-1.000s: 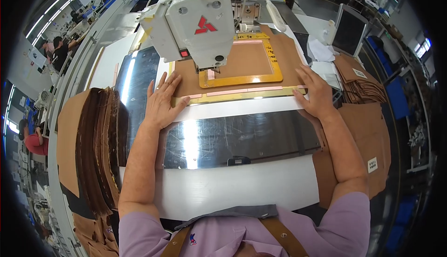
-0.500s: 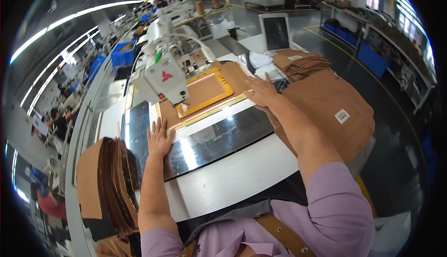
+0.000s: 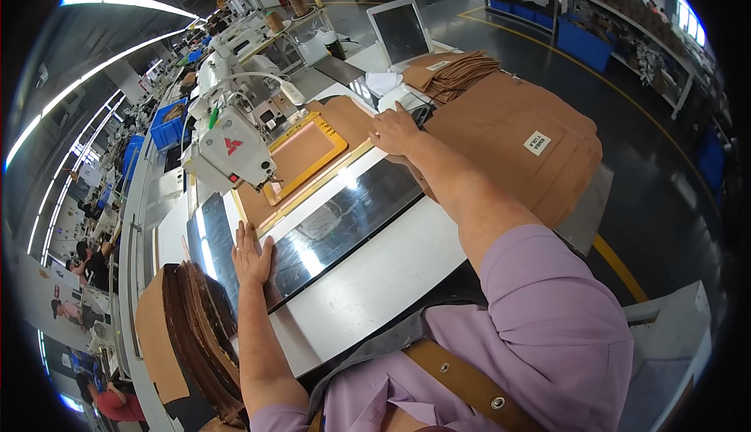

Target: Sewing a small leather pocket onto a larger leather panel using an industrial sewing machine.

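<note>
A brown fabric panel (image 3: 350, 116) lies under the white sewing machine head (image 3: 228, 150), with a yellow rectangular frame (image 3: 332, 150) on top of it. At the panel's near left corner, my left hand (image 3: 253, 260) rests flat with its fingers apart. My right hand (image 3: 397, 130) lies at the panel's right end, just past the yellow frame, fingers spread. Between the two hands runs a pale strip (image 3: 317, 191) along the panel's near edge. Below it, a shiny dark metal plate (image 3: 344, 225) is set in the white table (image 3: 368, 283).
Large brown panels (image 3: 501, 146) with a white label lie at the right, below a smaller brown stack (image 3: 454, 72). A dark screen (image 3: 400, 32) stands behind. More brown pieces (image 3: 192, 338) hang at the left. A blue bin (image 3: 167, 125) sits beyond the machine.
The whole view has tilted and shifted, so the machine and table sit farther left in it. Both hands stay at about the same places on the panel.
</note>
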### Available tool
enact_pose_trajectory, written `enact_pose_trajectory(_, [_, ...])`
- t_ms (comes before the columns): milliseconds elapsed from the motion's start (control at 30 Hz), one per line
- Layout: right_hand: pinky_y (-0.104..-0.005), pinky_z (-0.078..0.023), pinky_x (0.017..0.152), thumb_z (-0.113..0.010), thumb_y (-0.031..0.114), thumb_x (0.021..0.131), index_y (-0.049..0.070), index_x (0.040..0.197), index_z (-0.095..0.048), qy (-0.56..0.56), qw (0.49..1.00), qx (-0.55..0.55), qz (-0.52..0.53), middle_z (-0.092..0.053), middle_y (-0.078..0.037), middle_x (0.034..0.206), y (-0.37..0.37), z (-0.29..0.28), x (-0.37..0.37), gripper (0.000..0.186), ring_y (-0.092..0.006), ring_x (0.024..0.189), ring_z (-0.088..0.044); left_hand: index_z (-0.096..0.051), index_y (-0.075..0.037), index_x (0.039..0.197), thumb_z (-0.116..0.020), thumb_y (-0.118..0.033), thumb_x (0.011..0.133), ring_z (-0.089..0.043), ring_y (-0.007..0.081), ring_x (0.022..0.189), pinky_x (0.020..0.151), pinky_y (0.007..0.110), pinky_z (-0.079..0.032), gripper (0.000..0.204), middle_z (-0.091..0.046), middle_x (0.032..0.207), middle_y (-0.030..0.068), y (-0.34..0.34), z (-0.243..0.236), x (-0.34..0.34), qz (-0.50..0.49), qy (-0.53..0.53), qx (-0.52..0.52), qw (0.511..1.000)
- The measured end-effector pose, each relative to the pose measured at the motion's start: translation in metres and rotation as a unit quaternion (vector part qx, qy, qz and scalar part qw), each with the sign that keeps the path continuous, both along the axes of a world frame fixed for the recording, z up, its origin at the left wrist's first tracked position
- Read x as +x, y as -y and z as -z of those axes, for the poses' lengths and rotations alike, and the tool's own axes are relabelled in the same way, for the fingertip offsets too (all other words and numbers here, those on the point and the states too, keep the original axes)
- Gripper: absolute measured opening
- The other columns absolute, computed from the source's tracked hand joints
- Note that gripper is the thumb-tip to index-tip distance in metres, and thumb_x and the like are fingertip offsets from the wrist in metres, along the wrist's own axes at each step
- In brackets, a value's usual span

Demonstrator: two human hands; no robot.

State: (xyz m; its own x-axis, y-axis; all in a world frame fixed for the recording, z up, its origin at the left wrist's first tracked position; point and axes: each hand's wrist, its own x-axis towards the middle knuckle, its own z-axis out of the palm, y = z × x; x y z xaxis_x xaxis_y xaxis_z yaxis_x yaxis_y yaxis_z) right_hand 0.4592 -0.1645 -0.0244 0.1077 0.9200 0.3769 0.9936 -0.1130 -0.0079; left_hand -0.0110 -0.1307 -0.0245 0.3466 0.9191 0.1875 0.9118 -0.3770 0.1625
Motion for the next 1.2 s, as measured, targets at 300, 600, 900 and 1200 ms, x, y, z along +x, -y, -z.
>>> enact_pose_trajectory(300, [-0.0569,-0.034,0.115,-0.058,0.039,0.096,0.008,0.108,-0.070,-0.023,0.997,0.078,-0.002,-0.071,-0.013,0.113,-0.006,0.009,0.004,0.035,-0.0296,0.116,-0.062,-0.042,-0.012,0.157,-0.053,-0.053,0.097,-0.028,0.0299,0.154,0.124,0.051,-0.021,0.073,-0.033,0.166,0.0136,-0.002,0.003,0.001,-0.010,0.007,0.004,1.000])
enact_pose_trajectory(600, [-0.0487,-0.045,0.098,-0.064,0.034,0.094,0.008,0.098,-0.072,-0.045,0.986,0.140,-0.078,-0.069,-0.010,0.104,-0.006,0.013,0.006,0.028,-0.0270,0.105,-0.062,-0.056,-0.003,0.145,-0.059,-0.038,0.098,-0.045,0.0349,0.144,0.120,0.045,-0.031,0.059,-0.049,0.154,0.0195,0.005,0.003,-0.003,0.004,0.063,0.048,0.997])
enact_pose_trajectory(900, [-0.0441,-0.047,0.084,-0.075,0.027,0.087,0.013,0.090,-0.076,-0.113,0.967,0.225,-0.047,-0.070,-0.004,0.095,-0.003,-0.016,0.054,0.014,-0.0257,0.089,-0.067,-0.073,-0.003,0.099,-0.068,-0.016,0.091,-0.068,0.0313,0.104,0.101,0.044,-0.045,0.016,-0.075,0.109,0.0127,0.012,0.001,0.001,0.062,0.088,0.191,0.976])
enact_pose_trajectory(1200, [-0.0427,-0.055,0.088,-0.078,0.031,0.085,0.006,0.095,-0.078,-0.033,0.997,0.064,0.010,-0.073,-0.015,0.100,-0.021,-0.037,0.097,0.027,-0.0316,0.100,-0.071,-0.071,-0.004,0.099,-0.067,-0.010,0.090,-0.068,0.0302,0.101,0.097,0.043,-0.045,0.010,-0.075,0.106,0.0121,0.010,-0.002,0.000,0.061,0.103,0.191,0.974])
